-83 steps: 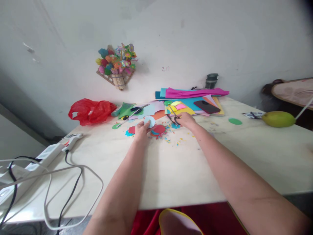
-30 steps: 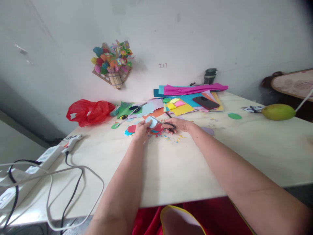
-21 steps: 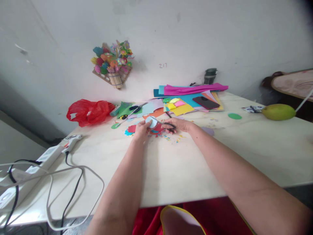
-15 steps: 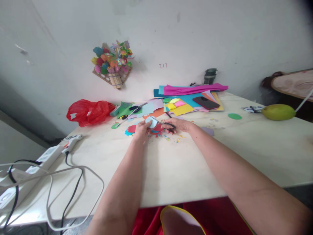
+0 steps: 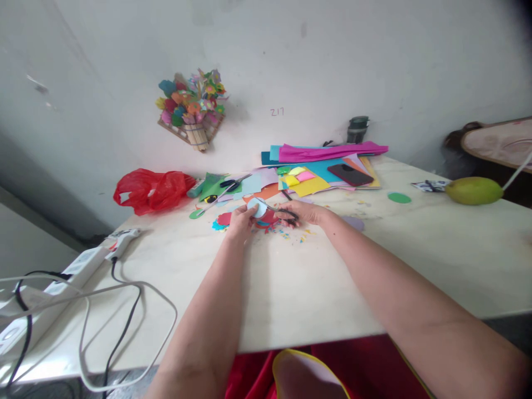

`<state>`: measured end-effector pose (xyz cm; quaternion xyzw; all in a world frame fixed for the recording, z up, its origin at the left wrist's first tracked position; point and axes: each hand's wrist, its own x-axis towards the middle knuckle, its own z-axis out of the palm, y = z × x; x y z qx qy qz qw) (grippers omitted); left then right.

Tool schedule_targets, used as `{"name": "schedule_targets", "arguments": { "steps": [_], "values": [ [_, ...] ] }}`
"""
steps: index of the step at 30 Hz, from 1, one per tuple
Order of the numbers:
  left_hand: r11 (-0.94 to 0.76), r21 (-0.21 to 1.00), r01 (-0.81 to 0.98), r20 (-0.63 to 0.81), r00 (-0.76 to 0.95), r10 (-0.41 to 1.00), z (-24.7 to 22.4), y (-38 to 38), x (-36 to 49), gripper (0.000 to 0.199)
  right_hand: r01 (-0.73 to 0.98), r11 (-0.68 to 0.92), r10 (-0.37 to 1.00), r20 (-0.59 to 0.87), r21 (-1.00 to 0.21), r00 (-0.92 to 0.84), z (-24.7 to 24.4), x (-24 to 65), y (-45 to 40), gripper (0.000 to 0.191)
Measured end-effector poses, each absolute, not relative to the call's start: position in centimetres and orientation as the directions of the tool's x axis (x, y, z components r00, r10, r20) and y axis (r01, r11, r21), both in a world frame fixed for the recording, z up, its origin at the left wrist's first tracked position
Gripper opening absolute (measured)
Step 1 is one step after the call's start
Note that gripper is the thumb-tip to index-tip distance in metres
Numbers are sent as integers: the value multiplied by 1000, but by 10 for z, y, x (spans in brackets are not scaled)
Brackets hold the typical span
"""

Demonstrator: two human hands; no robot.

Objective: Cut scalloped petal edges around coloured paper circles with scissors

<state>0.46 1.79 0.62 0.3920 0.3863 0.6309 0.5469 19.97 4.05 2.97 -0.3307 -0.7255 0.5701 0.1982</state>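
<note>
My left hand (image 5: 242, 220) pinches a pale blue paper circle (image 5: 258, 208) by its left edge, thumb on top. My right hand (image 5: 300, 213) grips black-handled scissors (image 5: 287, 214), whose blades reach left to the circle's right edge. Beneath and beside the hands lie red paper pieces (image 5: 224, 219) and a blue scalloped piece (image 5: 218, 225). Small coloured paper scraps (image 5: 284, 235) are scattered on the table just below the right hand. Whether the blades are apart at this moment is too small to make out.
Behind the hands are a second pair of scissors (image 5: 229, 184), coloured sheets (image 5: 320, 186) and a phone (image 5: 350, 174). A red plastic bag (image 5: 153, 190) sits at the back left. Cables and a power strip (image 5: 78, 271) occupy the left edge; a yellow-green oval object (image 5: 474, 190) is at right.
Both hands stay almost in place. The scissors shift very slightly against the paper circle's right edge.
</note>
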Motion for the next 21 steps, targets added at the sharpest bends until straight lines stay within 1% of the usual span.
{"name": "schedule_targets", "arguments": {
  "steps": [6, 12, 16, 21],
  "values": [
    [-105, 919, -379, 75, -94, 993, 7, 17, 5, 27, 267, 130, 709, -99, -955, -699, 28, 199, 41, 16],
    [-107, 924, -368, 81, -87, 993, 7, 17, 6, 27, 254, 128, 694, -96, -959, -713, 23, 199, 47, 21],
    [-105, 919, -380, 75, -93, 993, 7, 16, 6, 27, 250, 107, 697, -107, -962, -709, 23, 198, 47, 21],
    [-104, 920, -379, 71, -100, 992, 8, 15, 7, 27, 241, 156, 698, -66, -958, -713, 26, 199, 43, 21]
  ]
}}
